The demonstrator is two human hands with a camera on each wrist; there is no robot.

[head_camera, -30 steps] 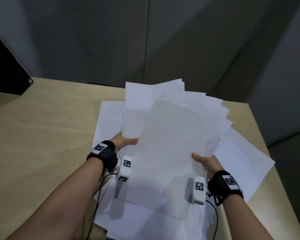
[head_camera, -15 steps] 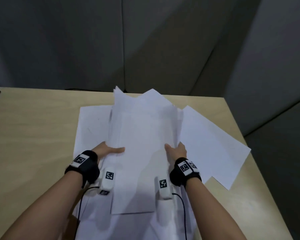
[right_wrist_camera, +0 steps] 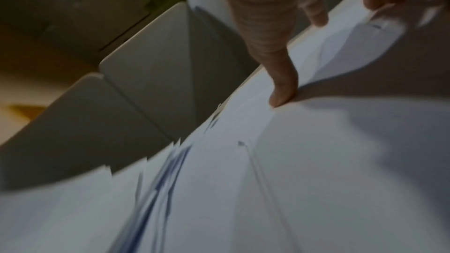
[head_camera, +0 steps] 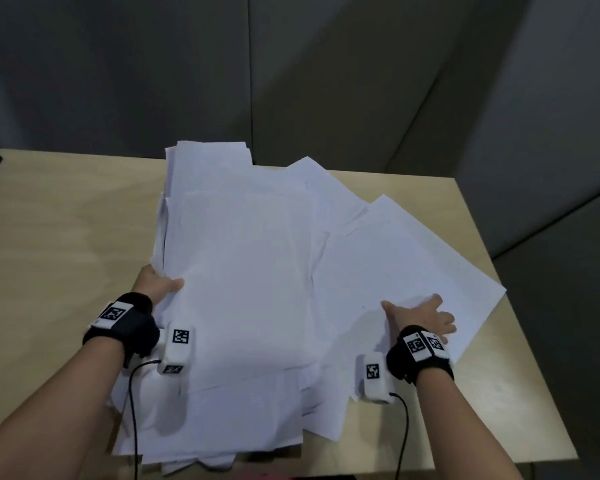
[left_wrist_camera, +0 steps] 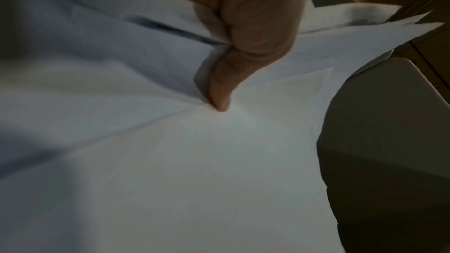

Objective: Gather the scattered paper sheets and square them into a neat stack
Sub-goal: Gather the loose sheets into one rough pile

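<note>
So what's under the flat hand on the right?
The right hand lies flat on loose white sheets spread over the wooden table. How many sheets lie beneath it can't be seen, since the top one covers them.

Plain white sheets point(head_camera: 243, 289) under both hands; pale wood-grain surface point(head_camera: 59, 244); black wristbands point(head_camera: 132, 327) with black-and-white square-patterned tags point(head_camera: 181, 337).

Left hand point(head_camera: 155, 284) pinches with thumb on top; right hand point(head_camera: 420, 315) lies flat, fingers spread, both forearms extended.
</note>
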